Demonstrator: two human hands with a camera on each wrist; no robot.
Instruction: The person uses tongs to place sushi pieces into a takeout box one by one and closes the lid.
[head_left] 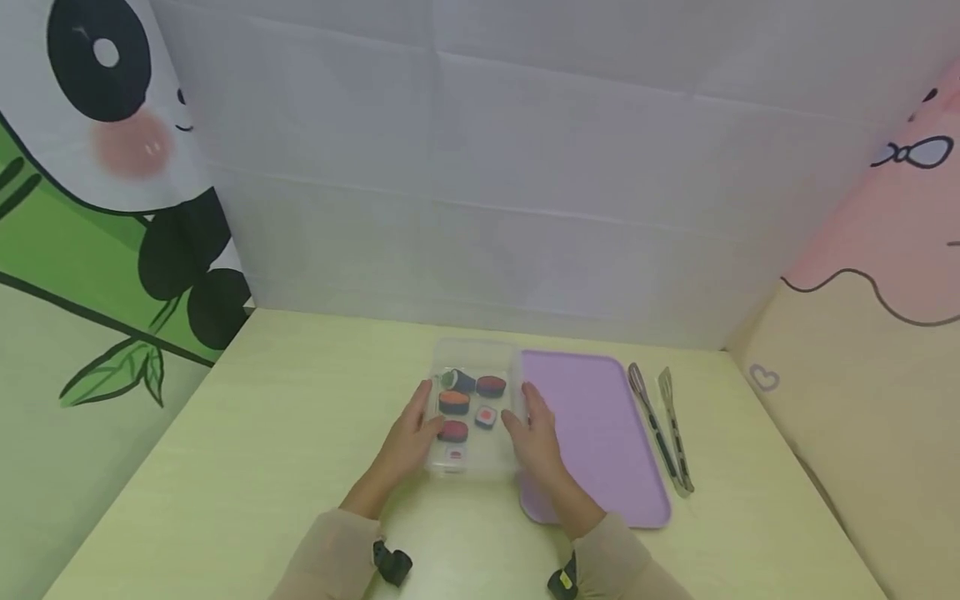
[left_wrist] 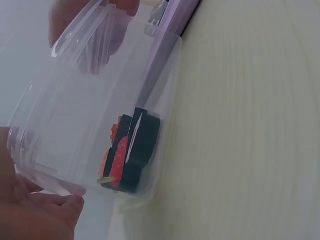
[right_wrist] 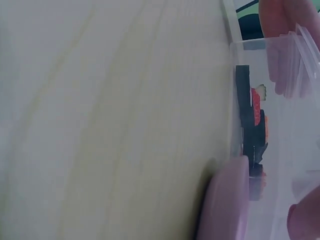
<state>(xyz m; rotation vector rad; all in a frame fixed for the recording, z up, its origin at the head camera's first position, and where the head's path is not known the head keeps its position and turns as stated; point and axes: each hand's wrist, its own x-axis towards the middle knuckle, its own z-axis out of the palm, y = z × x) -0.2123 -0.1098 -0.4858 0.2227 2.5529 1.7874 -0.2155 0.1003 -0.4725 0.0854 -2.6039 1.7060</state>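
Observation:
A clear plastic box (head_left: pixel 480 358) stands in the middle of the table, its right side close against a purple tray. Inside lie several toy sushi pieces (head_left: pixel 453 403) with dark sides and red, orange or white tops. My left hand (head_left: pixel 408 442) grips the box's left side, thumb over the rim. On the opposite side my right hand (head_left: pixel 538 437) holds it the same way. In the left wrist view the sushi pieces (left_wrist: pixel 142 145) sit on the box floor. Whether a lid is on the box, I cannot tell.
The purple tray (head_left: pixel 592 417) lies flat to the right of the box. Beyond it rest a whisk-like utensil (head_left: pixel 654 421) and a second slim metal utensil (head_left: pixel 677 429). A white sheet (head_left: pixel 487 208) hangs behind the table (head_left: pixel 285 417), with cartoon panels at both sides.

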